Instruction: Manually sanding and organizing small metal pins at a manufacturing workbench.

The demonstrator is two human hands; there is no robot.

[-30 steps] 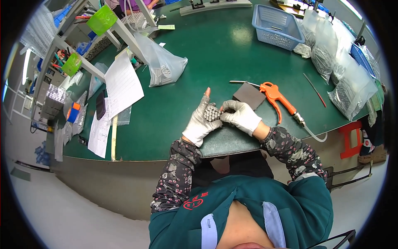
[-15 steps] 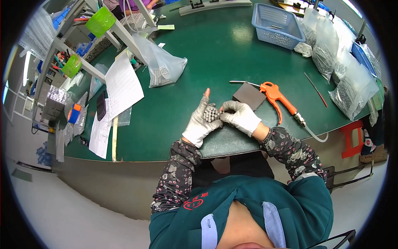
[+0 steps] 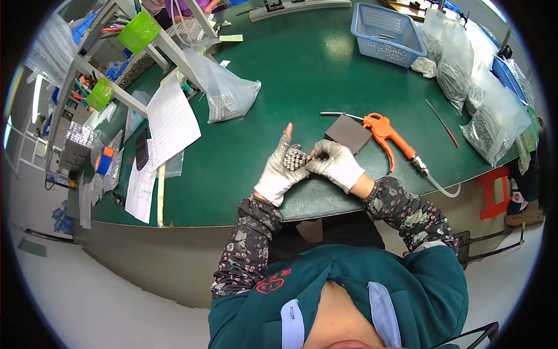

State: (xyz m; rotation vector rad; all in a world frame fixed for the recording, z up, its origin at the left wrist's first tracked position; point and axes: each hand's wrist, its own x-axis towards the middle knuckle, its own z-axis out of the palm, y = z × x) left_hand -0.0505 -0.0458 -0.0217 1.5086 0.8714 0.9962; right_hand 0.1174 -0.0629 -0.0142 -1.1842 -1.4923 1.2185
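Note:
In a white glove with bare fingertips, my left hand is wrapped round a bundle of short metal rods, thumb pointing up and away. The rods' round ends face up in a tight cluster. My right hand, gloved the same way, has its thumb and fingers pinched together at the bundle's right edge. What lies between those fingertips is hidden. Just beyond the right hand, a dark grey block rests on the green table, next to an orange air blow gun with a thin metal nozzle.
A blue basket stands at the far right, near several clear bags of metal parts. A thin rod lies right of the blow gun. On the left are paper sheets, a phone, a plastic bag and a shelf frame.
Both hands stay at the bundle in nearly the same pose. The right fingers shift only slightly against its edge, and the whole view moves a little.

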